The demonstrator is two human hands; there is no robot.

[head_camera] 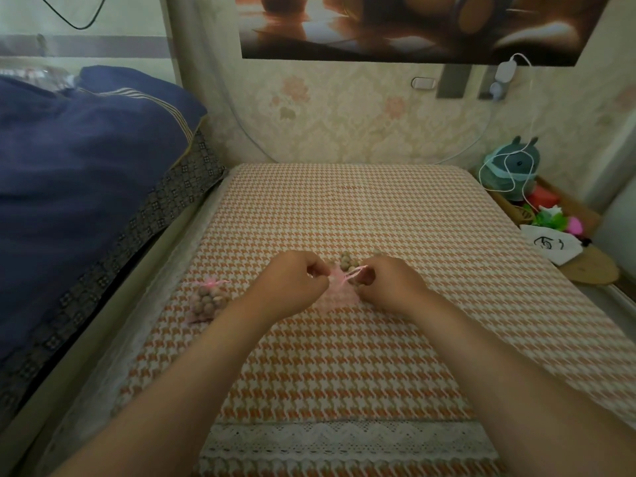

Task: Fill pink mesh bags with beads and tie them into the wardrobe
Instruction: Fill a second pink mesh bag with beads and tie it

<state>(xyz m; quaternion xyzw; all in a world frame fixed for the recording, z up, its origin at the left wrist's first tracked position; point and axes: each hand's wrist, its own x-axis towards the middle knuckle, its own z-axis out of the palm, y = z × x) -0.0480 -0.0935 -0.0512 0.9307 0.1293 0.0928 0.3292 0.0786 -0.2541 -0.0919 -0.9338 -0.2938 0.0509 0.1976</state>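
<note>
**On the houndstooth cloth: one bag filled, a second at the drawstring**

On the orange-and-white houndstooth tablecloth (344,208) in front of me, one filled bag (208,301) lies to the left, packed with tan beads and closed at its neck. I judge that one done, apart from hanging it. Between my hands sits the second pink mesh bag (335,297). My left hand (292,287) is curled and pinches at its mouth, and my right hand (389,287) pinches the pink drawstring (354,271), pulled taut between them. A few loose beads (349,261) rest just behind the bag. I can't tell how full this bag is. Tying into the wardrobe is all still to do, and no wardrobe is in view.

The cloth ends in a white lace trim (344,438) at the near edge. Navy bedding (86,166) lies on the left, floral wallpaper (344,122) is behind, and a plush toy (512,166) wrapped in a white cable sits at the right
</note>
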